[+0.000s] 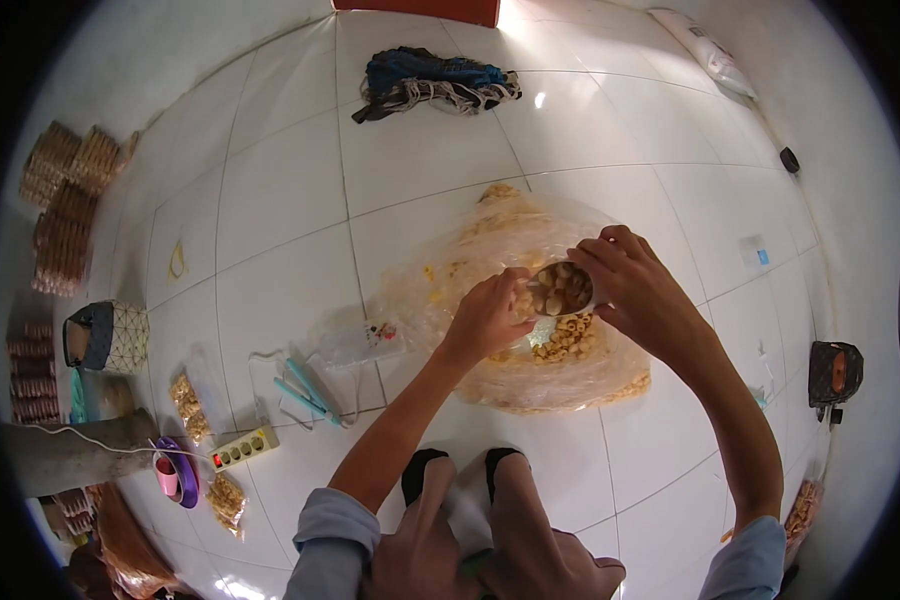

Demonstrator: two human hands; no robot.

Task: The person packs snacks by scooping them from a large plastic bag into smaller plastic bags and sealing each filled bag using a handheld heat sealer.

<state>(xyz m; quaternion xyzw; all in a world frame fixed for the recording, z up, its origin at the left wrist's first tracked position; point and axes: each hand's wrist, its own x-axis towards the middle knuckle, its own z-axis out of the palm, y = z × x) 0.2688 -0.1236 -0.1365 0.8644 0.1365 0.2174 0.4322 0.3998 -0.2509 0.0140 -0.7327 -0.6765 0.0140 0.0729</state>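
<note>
In the head view a round-mouthed cup with snack pieces is tilted between my hands. My right hand is closed around the cup's right side. My left hand is closed at the cup's left side, on what looks like clear plastic; its exact shape is partly hidden by the fingers. Just below both hands lies a large clear plastic bag, open at the top, with ring-shaped yellow-brown snacks showing inside.
To the left lie clear small bags, a turquoise hand sealer, a power strip and filled snack packs. Stacked packs stand by the left wall. A dark bundle of cloth lies ahead; a brown pouch is right.
</note>
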